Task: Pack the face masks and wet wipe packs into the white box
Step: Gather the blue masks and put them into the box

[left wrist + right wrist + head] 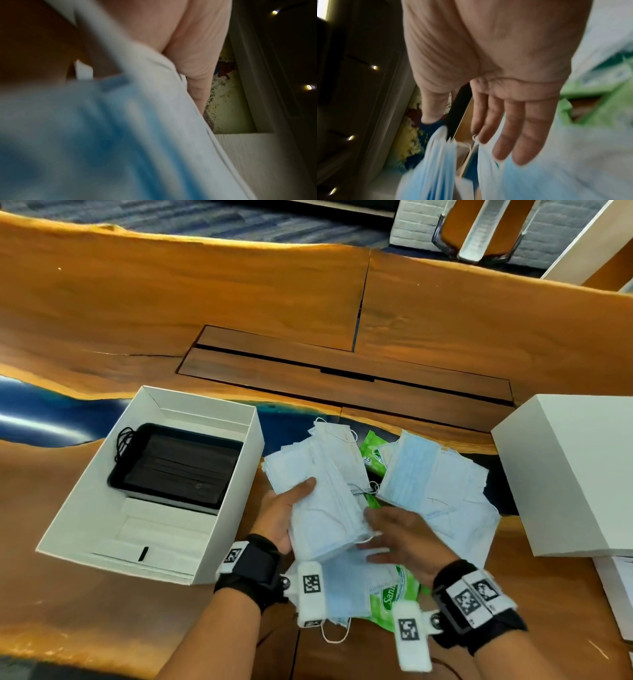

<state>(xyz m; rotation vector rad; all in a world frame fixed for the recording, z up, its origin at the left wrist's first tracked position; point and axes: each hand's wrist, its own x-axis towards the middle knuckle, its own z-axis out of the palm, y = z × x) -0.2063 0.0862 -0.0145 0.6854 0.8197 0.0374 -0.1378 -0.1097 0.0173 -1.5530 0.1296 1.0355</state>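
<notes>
The white box stands open at the left, with a black tray of dark masks inside. Just right of it my left hand grips a stack of light blue face masks, thumb on top; up close, blurred masks fill the left wrist view. My right hand lies with straight fingers against the stack's right edge. More masks are spread further right. One green wet wipe pack peeks out behind them. Another pack lies under my wrists.
A white box lid sits at the right edge of the wooden table, with another white item below it. A dark hatch panel is set into the table behind the masks.
</notes>
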